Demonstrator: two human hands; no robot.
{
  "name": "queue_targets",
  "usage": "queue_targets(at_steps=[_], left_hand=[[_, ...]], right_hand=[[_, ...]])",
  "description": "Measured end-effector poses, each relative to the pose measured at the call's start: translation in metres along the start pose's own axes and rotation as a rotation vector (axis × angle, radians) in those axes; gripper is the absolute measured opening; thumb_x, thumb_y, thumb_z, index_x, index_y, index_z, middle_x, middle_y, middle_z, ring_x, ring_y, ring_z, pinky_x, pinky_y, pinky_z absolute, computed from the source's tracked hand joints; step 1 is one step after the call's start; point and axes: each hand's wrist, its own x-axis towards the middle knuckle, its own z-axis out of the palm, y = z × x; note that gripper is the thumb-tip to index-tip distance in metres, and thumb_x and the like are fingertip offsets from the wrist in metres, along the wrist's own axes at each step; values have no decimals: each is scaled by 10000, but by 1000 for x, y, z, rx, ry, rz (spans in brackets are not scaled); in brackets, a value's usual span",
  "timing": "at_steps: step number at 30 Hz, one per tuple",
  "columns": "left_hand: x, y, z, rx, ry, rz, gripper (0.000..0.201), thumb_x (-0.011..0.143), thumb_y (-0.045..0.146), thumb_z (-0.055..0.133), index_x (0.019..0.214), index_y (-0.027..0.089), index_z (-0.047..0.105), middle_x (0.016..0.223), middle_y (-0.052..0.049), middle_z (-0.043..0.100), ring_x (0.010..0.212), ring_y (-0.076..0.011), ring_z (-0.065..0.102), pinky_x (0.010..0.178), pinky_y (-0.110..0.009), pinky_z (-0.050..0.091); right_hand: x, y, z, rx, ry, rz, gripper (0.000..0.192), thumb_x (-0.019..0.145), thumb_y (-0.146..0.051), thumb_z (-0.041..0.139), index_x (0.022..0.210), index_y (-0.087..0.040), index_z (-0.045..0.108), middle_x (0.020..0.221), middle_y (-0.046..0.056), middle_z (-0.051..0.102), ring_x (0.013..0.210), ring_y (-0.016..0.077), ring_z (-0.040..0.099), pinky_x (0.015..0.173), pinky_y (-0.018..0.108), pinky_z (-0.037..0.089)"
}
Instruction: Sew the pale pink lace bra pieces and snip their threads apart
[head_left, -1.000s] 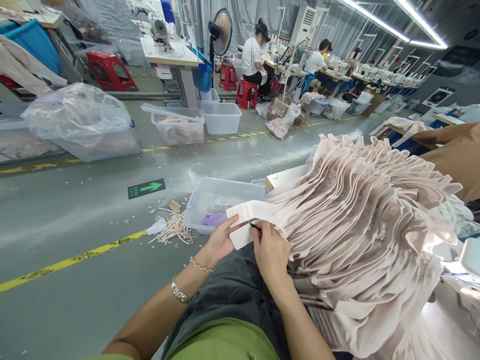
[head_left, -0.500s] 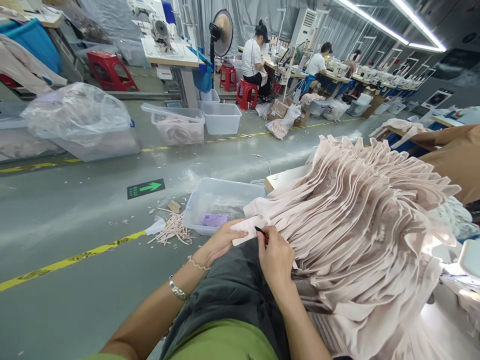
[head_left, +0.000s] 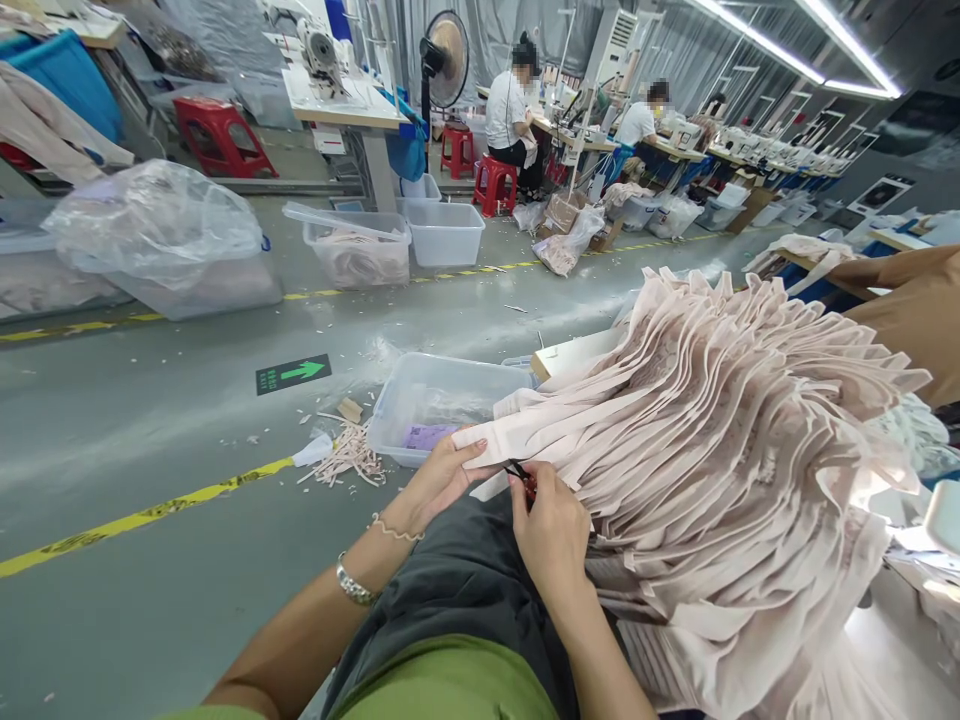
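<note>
A big stack of pale pink fabric pieces lies fanned out over my lap and the table to my right. My left hand pinches the loose end of the top fabric strip. My right hand is closed on small dark thread snips, whose tip touches that strip's edge just right of my left thumb. Both hands sit above my dark-trousered knee.
A clear plastic bin with a purple slip stands on the floor just beyond my hands, pink fabric trimmings beside it. More bins and a bagged bundle line the aisle. Two people sit at sewing tables far back.
The strip's end, first held flat and wide, has been folded and drawn in toward the stack. My left hand shifted slightly right, and the snips moved to the strip's edge.
</note>
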Motion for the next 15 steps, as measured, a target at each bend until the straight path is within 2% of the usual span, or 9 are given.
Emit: queue_targets(at_steps=[4, 9, 12, 15], left_hand=[[-4, 2, 8, -106, -66, -7, 423, 801, 134, 706, 1217, 104, 635, 1108, -136, 724, 1161, -312, 625, 1044, -431, 462], [-4, 2, 13, -168, -61, -45, 370, 851, 111, 629, 1222, 114, 626, 1117, -110, 722, 1157, -263, 629, 1053, -373, 451], [-4, -3, 9, -182, -58, -127, 256, 862, 157, 641, 1114, 118, 662, 1089, -120, 716, 1060, -247, 657, 947, -358, 503], [-6, -21, 0, -118, -60, -212, 220, 821, 302, 724, 993, 172, 679, 960, -72, 714, 871, -198, 666, 784, -325, 530]], right_hand=[[1, -3, -2, -43, -22, -3, 223, 995, -320, 405, 947, -184, 575, 740, 35, 699, 656, 165, 662, 545, 261, 345], [2, -4, 1, -136, -52, -26, 157, 975, -281, 462, 916, -193, 579, 724, 19, 695, 615, 159, 655, 531, 268, 320], [6, -2, 6, -212, -88, -35, 140, 963, -250, 489, 876, -198, 585, 674, 15, 685, 590, 161, 653, 512, 274, 283], [11, 0, 10, -222, -118, -14, 116, 954, -249, 513, 882, -195, 586, 678, 24, 694, 606, 164, 661, 505, 271, 263]])
